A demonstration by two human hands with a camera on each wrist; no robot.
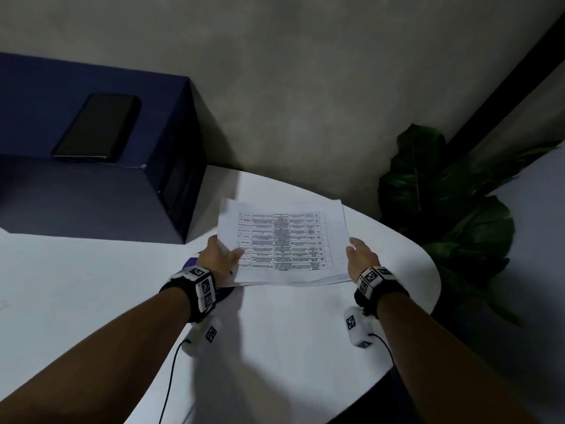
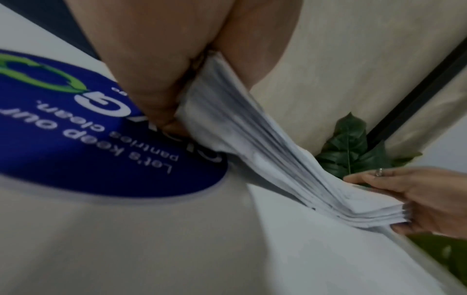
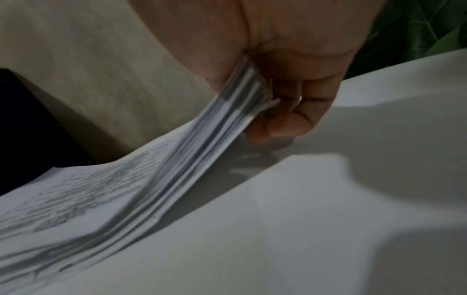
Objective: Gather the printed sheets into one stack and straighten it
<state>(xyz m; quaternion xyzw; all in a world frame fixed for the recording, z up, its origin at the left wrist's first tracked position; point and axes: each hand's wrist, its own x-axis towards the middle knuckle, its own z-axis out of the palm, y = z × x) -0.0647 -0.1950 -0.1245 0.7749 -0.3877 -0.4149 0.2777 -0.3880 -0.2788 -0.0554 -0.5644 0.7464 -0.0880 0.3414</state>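
Note:
Both hands hold one stack of printed sheets (image 1: pixel 284 240), a table of text on its top page, just above the white table (image 1: pixel 305 332). My left hand (image 1: pixel 226 255) grips the stack's left edge, thumb on top. My right hand (image 1: pixel 356 255) grips the right edge. In the left wrist view the stack (image 2: pixel 265 159) sags between my left hand (image 2: pixel 151 89) and my right hand (image 2: pixel 429 199), its edges fanned and uneven. In the right wrist view the right hand (image 3: pixel 290 79) has its fingers curled under the stack (image 3: pixel 126 189).
A dark blue box (image 1: pixel 91 194) stands at the back left with a black phone (image 1: pixel 97 127) on top. A round blue sticker (image 2: pixel 88 129) lies on the table under my left hand. A leafy plant (image 1: pixel 443 209) stands beyond the table's curved right edge.

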